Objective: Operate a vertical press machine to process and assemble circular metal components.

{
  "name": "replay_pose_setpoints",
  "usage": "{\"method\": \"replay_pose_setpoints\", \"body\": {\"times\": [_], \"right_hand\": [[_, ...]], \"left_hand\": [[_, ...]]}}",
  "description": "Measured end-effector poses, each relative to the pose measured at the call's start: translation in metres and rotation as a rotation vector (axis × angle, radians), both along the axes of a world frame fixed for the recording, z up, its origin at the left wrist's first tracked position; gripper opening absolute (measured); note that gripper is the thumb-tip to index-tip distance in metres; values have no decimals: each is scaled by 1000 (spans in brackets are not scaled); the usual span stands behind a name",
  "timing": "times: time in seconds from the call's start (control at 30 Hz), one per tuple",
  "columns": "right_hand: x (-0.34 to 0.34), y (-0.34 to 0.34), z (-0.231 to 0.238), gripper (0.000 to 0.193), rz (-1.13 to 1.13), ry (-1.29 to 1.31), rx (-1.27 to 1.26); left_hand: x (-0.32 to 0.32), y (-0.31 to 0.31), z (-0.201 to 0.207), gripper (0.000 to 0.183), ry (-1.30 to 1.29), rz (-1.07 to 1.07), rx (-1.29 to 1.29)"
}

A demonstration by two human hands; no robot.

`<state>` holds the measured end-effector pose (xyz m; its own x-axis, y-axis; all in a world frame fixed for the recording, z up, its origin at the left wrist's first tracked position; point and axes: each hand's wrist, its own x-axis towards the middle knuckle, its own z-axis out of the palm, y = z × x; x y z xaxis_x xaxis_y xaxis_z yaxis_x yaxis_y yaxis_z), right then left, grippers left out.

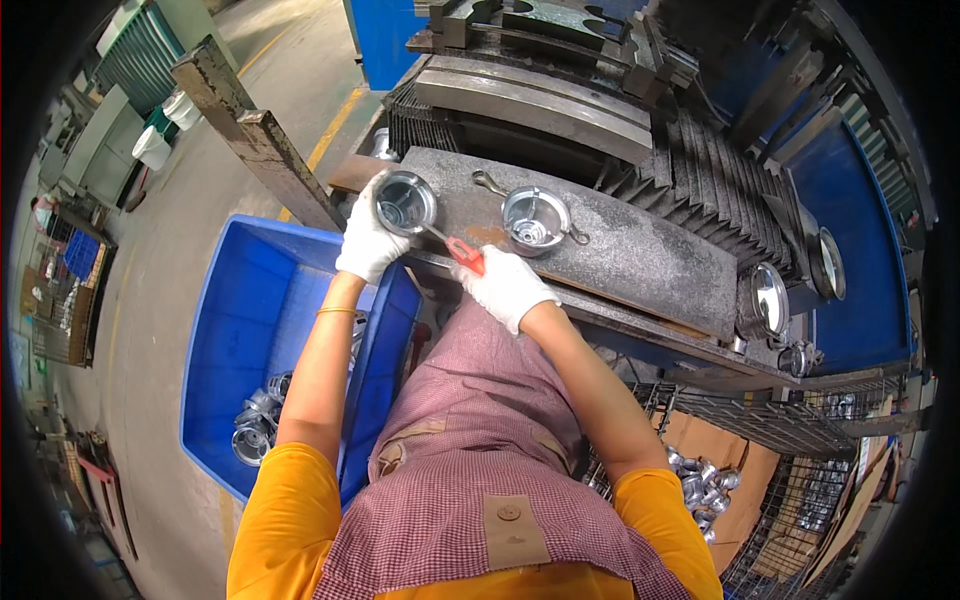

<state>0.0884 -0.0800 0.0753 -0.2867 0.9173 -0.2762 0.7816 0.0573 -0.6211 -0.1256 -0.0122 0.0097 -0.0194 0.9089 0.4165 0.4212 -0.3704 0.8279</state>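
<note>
My left hand (368, 242), in a white glove, is closed round the side of a shiny metal cup-shaped casting (404, 203). The casting is tilted so its hollow inside faces up. In my gloved right hand (510, 290) is a red-handled tool (466, 256), its thin metal shaft reaching to the casting's lower right rim. Whether the tip touches the rim or lies just inside it, I cannot tell. A second cup-shaped casting (536, 220) with small looped lugs rests on the grey metal plate (640, 265), right of the held one.
A blue bin (235, 300) with several castings (258, 420) stands at my left. Behind the plate rises a machine with heavy steel blocks (535, 105). Wire baskets (775, 425) and a heap of castings (705, 490) are at my right. A worn post (255, 130) stands far left.
</note>
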Motion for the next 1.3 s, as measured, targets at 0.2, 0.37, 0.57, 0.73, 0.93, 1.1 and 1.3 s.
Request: {"method": "replay_pose_setpoints", "body": {"times": [0.2,0.37,0.57,0.73,0.93,1.1,1.3], "right_hand": [[1,0,1,49,2,13,10],[0,1,3,49,-4,-4,-4],[0,2,1,49,4,1,20],[0,2,-2,49,-6,-6,25],[0,1,6,49,-1,-15,-9],[-11,-1,7,49,-7,31,8],[-27,8,12,48,-6,58,30]], "left_hand": [[3,-1,4,86,-34,-5,-14],[-4,8,-11,83,51,31,-6],[0,5,-7,82,75,74,54],[-1,5,-7,83,103,82,47],[1,5,-8,87,39,59,16],[-3,5,-9,92,-16,15,-5],[0,2,-3,102,-84,2,-72]]}}
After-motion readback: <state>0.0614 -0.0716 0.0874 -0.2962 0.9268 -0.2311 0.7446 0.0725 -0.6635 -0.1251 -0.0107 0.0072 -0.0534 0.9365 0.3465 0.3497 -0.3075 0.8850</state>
